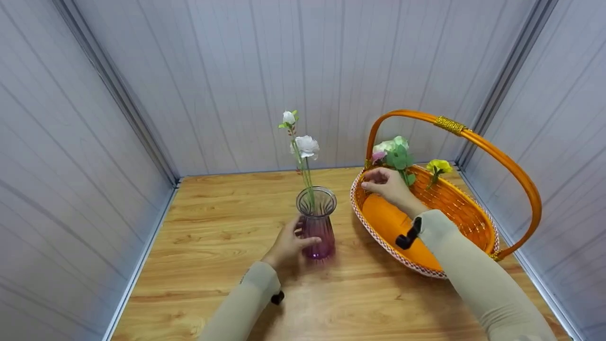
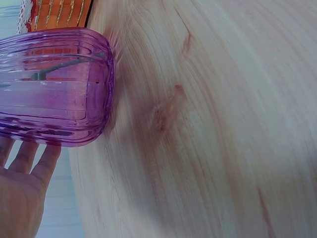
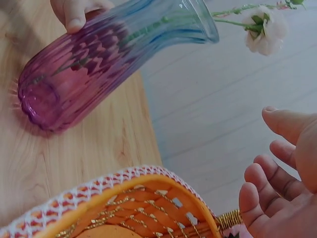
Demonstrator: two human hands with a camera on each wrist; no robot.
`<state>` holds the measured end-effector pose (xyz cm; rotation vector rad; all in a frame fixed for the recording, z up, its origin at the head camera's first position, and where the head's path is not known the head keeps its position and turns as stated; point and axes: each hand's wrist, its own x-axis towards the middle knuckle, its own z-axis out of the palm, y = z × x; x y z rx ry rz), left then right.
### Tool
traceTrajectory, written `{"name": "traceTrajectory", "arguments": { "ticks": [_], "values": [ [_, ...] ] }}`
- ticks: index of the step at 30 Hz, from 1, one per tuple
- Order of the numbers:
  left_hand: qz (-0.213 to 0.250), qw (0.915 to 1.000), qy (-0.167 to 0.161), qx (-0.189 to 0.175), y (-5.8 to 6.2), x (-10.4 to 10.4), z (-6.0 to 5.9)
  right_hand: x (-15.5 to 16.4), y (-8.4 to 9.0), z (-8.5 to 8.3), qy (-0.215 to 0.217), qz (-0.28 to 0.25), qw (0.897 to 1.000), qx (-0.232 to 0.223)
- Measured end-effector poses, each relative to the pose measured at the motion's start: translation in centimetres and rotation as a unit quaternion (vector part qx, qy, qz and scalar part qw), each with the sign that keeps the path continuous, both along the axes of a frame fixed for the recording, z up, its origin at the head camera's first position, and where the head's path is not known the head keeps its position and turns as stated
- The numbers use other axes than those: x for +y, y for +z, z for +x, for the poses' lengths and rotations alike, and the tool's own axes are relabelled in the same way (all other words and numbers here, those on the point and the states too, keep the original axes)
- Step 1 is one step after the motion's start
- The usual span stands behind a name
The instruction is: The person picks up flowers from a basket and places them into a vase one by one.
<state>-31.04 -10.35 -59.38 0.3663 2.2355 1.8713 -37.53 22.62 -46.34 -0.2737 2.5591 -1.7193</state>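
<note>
While our left hand curls around the purple vase at the frame's centre, steadying it upright on the table, our right hand, fingers relaxed and empty, reaches the flowers in the basket at right; we should pinch one stem low.

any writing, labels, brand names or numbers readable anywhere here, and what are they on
None: no text, label or number shows in any view on the purple glass vase, the orange basket, the artificial flowers, the sleeves, the wooden table or the wall panels.
</note>
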Motion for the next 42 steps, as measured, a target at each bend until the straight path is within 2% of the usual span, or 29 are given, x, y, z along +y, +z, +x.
{"name": "traceTrajectory", "arguments": {
  "ticks": [5,13,28,34,42],
  "values": [
    [0.005,1.0,0.003,-0.007,-0.1,0.0,0.0,1.7,0.0,0.1,-0.017,0.0,1.0,-0.011],
    [-0.001,0.9999,0.007,-0.012,-0.2,-0.1,-0.2,4.4,-0.1,-0.1,-0.016,0.022,0.999,-0.026],
    [-0.005,1.0,0.001,0.006,-0.1,0.0,-0.5,8.9,-1.0,-0.2,-0.048,0.038,0.996,-0.059],
    [0.001,1.0,0.002,0.001,-0.1,-0.1,-0.4,10.3,-1.8,-0.4,-0.061,0.02,0.995,-0.082],
    [-0.006,0.9999,0.001,-0.014,-0.2,-0.1,-0.2,12.2,-3.2,-0.2,-0.097,0.03,0.992,-0.077]
  ]
}}
